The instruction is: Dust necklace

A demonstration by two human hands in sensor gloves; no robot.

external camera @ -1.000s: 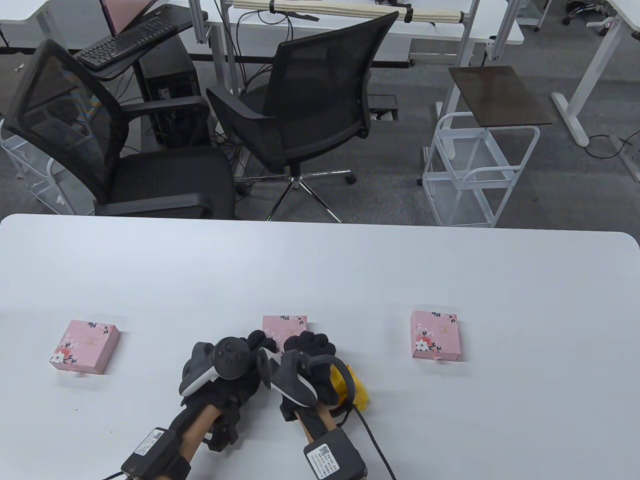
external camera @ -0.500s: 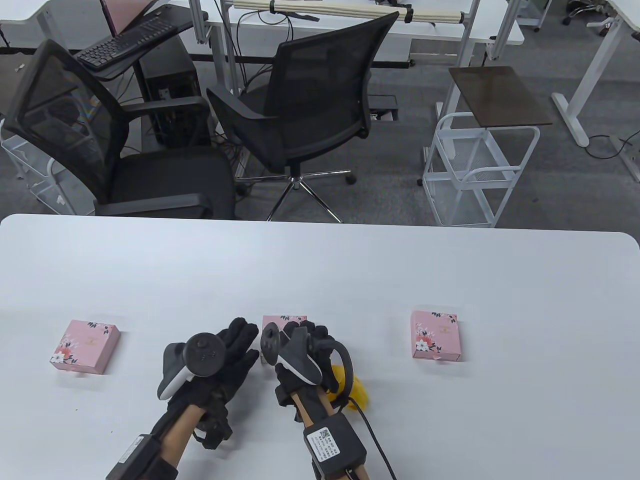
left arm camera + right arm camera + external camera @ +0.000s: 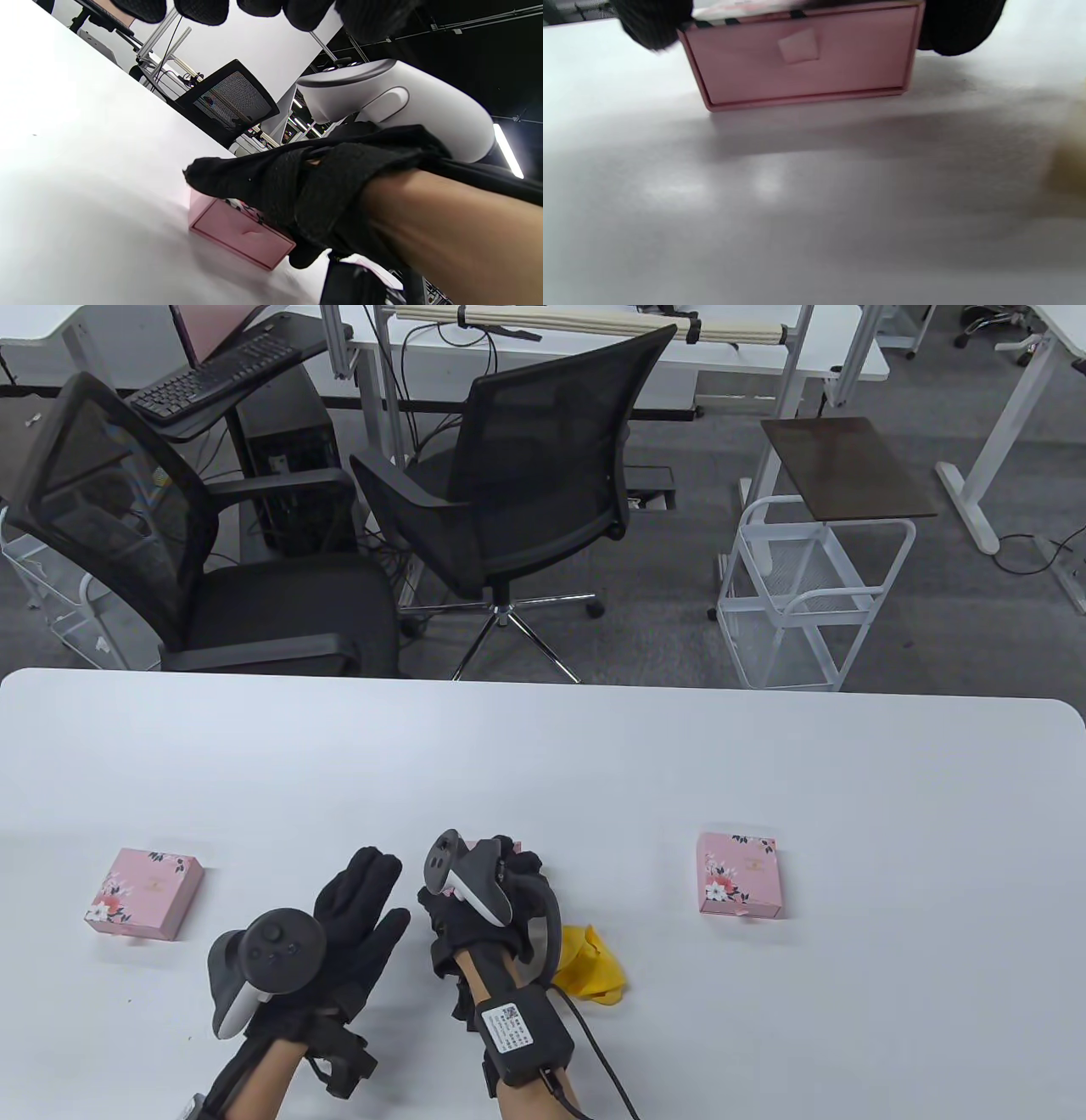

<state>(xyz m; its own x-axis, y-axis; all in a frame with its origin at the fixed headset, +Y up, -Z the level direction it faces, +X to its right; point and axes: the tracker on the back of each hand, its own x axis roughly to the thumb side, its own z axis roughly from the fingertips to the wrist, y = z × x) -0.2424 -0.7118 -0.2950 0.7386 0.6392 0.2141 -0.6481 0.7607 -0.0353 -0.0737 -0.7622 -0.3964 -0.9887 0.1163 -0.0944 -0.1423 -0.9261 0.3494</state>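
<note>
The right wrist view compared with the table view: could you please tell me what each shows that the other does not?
Only the right wrist view shows the middle pink box, its front face bearing a small tab, with dark gloved fingers at both ends. Only the table view shows the left hand flat and apart, two more pink boxes and the right hand hiding the middle box. Both show the white table and, blurred in the wrist view, the yellow cloth.

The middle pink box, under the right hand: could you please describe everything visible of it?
The middle pink box looks like a shallow cardboard drawer box with a floral lid edge and a small pink pull tab on its shut front. It lies flat on the white table. The right hand covers it from above, gloved fingers at both front corners.
</note>
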